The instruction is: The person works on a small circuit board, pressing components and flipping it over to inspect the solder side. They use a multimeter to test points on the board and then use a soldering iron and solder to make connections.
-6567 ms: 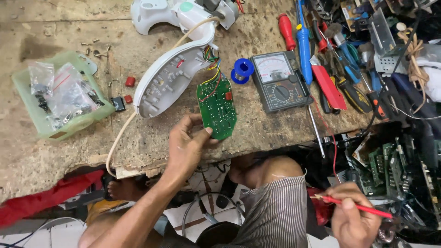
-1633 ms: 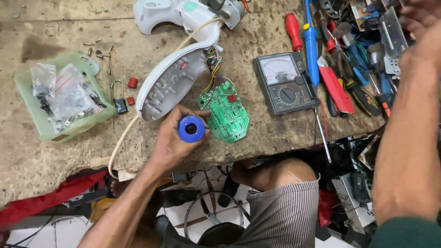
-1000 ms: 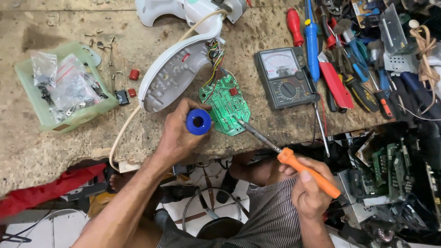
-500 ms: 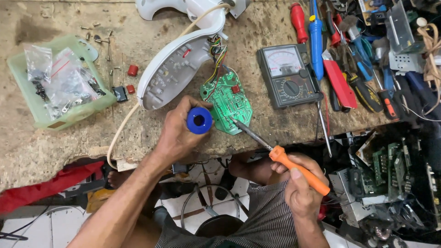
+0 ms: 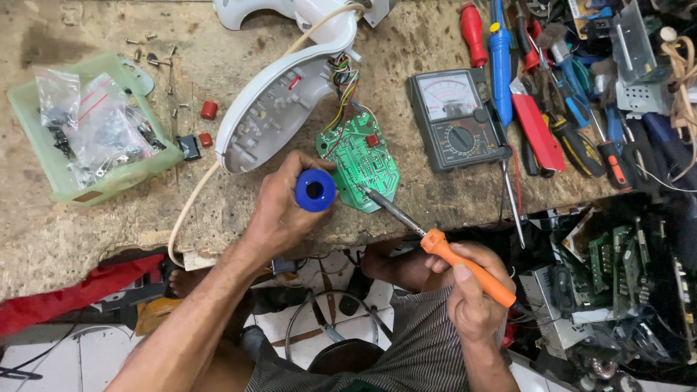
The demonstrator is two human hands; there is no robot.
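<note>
Since half a second ago, both hands have held their positions with little change; the iron tip remains at the board.

Left to right: a green tray [image 5: 54, 163] of bagged parts lies at the left end of the table [image 5: 87, 232]. The left hand [image 5: 279, 210] is closed around a blue solder spool [image 5: 315, 190], beside the white appliance shell [image 5: 272, 109]. The green circuit board [image 5: 361, 160] lies near the table edge. The right hand [image 5: 472, 301] grips the orange-handled soldering iron [image 5: 435, 243], tip touching the board. An analog multimeter [image 5: 455, 120] lies further right.
</note>
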